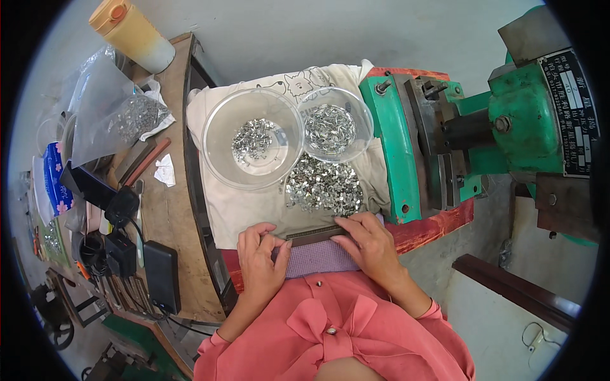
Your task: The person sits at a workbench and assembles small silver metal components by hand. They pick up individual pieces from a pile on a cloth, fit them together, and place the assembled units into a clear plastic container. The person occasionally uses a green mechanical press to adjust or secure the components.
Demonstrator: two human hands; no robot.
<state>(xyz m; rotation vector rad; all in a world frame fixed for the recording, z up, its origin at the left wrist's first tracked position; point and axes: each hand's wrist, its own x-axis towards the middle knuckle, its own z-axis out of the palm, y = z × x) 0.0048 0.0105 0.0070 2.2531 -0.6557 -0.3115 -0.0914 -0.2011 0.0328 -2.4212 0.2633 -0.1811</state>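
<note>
While the dark metal strip [316, 235] sits on the cloth [241, 209] at your lap | left hand [262, 263] grip pinches its end | right hand [368, 244] presses it | loose metal bits [324, 185] just beyond, two clear bowls [252, 136] behind

At the right edge of the frame, a dark rectangular nameplate [574, 114] with pale markings is fixed to the green machine body [518, 108]. At the upper left, a clear plastic bag [114, 114] lies crumpled on the wooden bench [168, 209], small silvery metal pieces showing through it. Further left, near the rim, stands a blue packet [56, 181] printed with pink flowers. Just right of it lies a small crumpled white paper slip [165, 170].
</note>
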